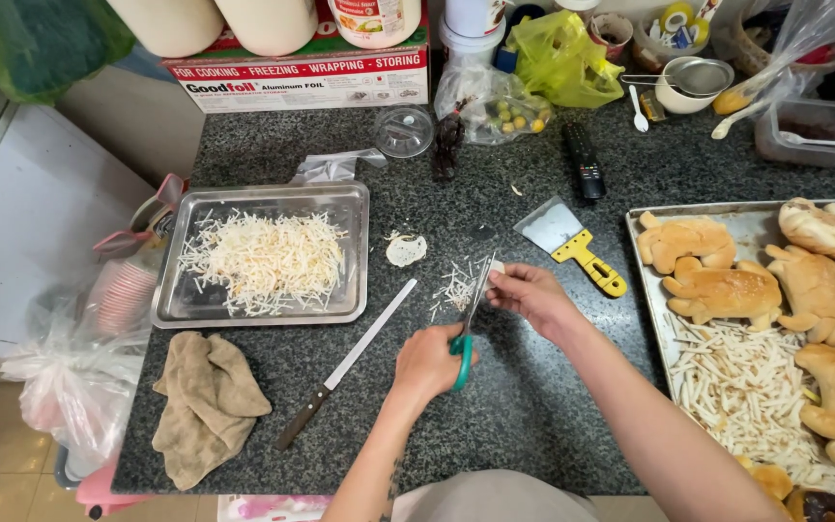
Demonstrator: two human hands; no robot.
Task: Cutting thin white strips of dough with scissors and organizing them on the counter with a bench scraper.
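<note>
My left hand (pixel 425 362) grips green-handled scissors (pixel 468 319), whose blades point up toward my right hand (pixel 532 293). That hand pinches a small white piece (pixel 497 267) at the blade tips. Thin white strips (pixel 454 287) lie in a small pile on the dark speckled counter (pixel 533 406) just under the blades. A round white scrap (pixel 405 249) lies a little to the left of the pile.
A steel tray (pixel 178 307) of shredded white strips sits at left, a brown cloth (pixel 207 401) below it. A long knife (pixel 345 362) lies beside my left hand. Also here: a yellow-handled scraper (pixel 572 242), a black remote (pixel 583 159), and a baking tray (pixel 651 290) of animal-shaped buns and strips at right.
</note>
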